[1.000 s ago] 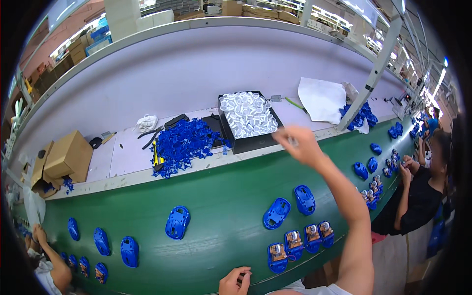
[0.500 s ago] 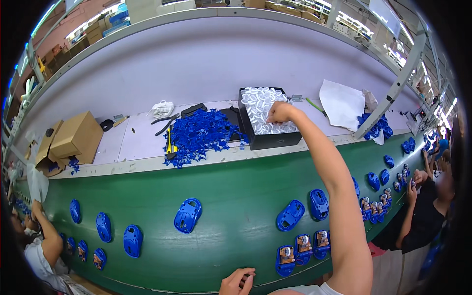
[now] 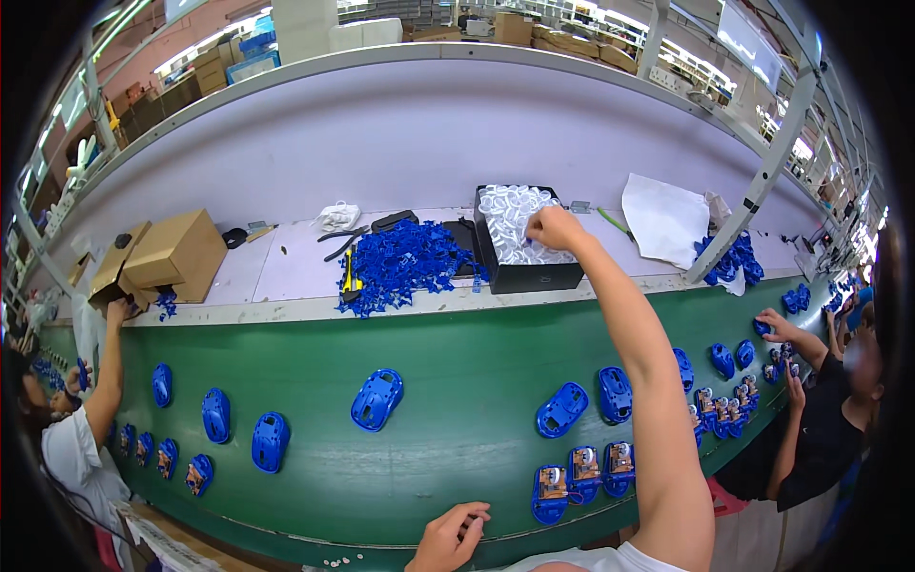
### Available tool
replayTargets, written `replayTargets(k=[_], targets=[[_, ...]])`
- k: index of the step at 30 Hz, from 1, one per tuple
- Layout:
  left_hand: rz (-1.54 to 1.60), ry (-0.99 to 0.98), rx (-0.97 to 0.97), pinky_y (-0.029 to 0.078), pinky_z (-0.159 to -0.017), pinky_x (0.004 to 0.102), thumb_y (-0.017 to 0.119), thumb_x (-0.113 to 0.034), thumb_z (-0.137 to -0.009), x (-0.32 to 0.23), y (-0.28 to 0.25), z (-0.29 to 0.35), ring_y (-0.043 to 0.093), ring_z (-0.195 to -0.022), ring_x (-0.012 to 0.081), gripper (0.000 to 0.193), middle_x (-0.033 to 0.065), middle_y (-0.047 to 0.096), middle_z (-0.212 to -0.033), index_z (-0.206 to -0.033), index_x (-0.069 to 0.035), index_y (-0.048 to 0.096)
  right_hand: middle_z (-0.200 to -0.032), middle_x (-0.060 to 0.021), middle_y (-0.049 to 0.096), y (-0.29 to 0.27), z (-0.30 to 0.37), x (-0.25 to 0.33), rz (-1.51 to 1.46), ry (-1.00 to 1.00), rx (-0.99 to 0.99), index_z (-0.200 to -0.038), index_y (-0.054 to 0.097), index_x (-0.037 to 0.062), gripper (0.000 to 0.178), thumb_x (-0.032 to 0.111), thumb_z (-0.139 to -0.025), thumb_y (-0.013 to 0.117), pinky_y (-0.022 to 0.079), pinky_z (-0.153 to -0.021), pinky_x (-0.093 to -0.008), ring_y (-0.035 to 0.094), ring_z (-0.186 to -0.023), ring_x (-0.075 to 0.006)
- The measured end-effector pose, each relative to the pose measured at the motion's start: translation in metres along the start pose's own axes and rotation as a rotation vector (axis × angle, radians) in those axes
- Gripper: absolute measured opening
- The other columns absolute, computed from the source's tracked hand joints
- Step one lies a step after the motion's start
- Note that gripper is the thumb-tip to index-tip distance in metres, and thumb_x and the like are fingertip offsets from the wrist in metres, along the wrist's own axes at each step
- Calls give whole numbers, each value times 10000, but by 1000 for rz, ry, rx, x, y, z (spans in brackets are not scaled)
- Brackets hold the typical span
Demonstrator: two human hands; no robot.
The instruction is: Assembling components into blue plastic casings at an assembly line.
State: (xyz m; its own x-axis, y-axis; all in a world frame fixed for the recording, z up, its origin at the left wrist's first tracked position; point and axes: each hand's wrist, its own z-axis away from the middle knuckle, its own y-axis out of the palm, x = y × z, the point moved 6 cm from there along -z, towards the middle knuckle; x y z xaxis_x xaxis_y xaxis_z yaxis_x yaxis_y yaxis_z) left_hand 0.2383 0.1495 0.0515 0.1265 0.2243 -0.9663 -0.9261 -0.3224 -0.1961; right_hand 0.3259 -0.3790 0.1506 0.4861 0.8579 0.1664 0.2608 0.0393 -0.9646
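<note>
My right hand (image 3: 555, 230) reaches into a black box (image 3: 534, 277) on the shelf. Its fingers are pinched together down among clear plastic rings (image 3: 510, 212); whatever they grip is hidden. Close to the belt's near edge, my left hand (image 3: 452, 539) hovers with loosely curled fingers, thumb and forefinger apart, and nothing visible in it. To its right stand several blue mouse bottoms with circuit boards (image 3: 550, 494). Blue mouse top shells (image 3: 377, 400) lie spread over the green belt (image 3: 457, 353), two of them (image 3: 562, 410) left of my right forearm.
A pile of small blue plastic parts (image 3: 405, 262) lies left of the black box, beside pliers (image 3: 345, 244) and a yellow cutter (image 3: 352, 271). Cardboard boxes (image 3: 181, 253) stand farther left. Co-workers work at both sides; a slanted metal post (image 3: 767, 176) rises at right.
My right hand stays among the rings, shifting slightly. The left co-worker's hand has reached the cardboard box; the right co-worker's hand now reaches onto a blue shell. The whole view has shifted slightly.
</note>
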Motion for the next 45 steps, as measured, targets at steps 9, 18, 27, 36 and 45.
replayTargets(k=[9, 18, 27, 36, 45], targets=[[100, 6, -88, 497, -617, 229, 607, 16, -913, 8, 3, 8, 612, -679, 132, 226, 75, 730, -927, -1128, 6, 678, -833, -88, 745, 7, -2, 86, -753, 113, -53, -1134, 676, -20, 326, 220, -915, 647, 543, -668, -308, 692, -667, -187], [20, 79, -70, 496, -627, 220, 589, 46, -918, 7, 0, 7, 605, -688, 128, 223, 94, 731, -953, -1125, 34, 670, -890, -81, 740, -58, 215, 135, -615, -286, 75, -1149, 671, 27, 261, 139, -915, 657, 537, -666, -310, 684, -688, -195], [-257, 54, -47, 438, -565, 226, 545, -31, -955, -12, 25, -7, 526, -624, 114, 160, 87, 695, -888, -1043, 10, 672, -872, -58, 735, -21, 550, 110, -1348, 443, -306, -1047, 724, 5, 155, 82, -922, 675, 507, -678, -251, 635, -705, -139], [-426, 465, 159, 452, -609, 267, 536, 22, -835, -58, 133, -7, 533, -617, 169, 141, 86, 638, -772, -893, -8, 662, -803, -83, 707, 162, 667, 98, -1561, 1046, -680, -1021, 729, -8, 160, 40, -890, 651, 499, -671, -250, 615, -679, -141], [-614, 683, 384, 493, -915, 400, 601, 32, -754, -81, 262, -26, 629, -974, 305, 210, 110, 697, -1067, -924, -48, 695, -1084, -175, 671, 401, 855, 36, -1001, 1546, -123, -1150, 710, 54, 283, 181, -952, 551, 515, -762, -386, 627, -813, -299]])
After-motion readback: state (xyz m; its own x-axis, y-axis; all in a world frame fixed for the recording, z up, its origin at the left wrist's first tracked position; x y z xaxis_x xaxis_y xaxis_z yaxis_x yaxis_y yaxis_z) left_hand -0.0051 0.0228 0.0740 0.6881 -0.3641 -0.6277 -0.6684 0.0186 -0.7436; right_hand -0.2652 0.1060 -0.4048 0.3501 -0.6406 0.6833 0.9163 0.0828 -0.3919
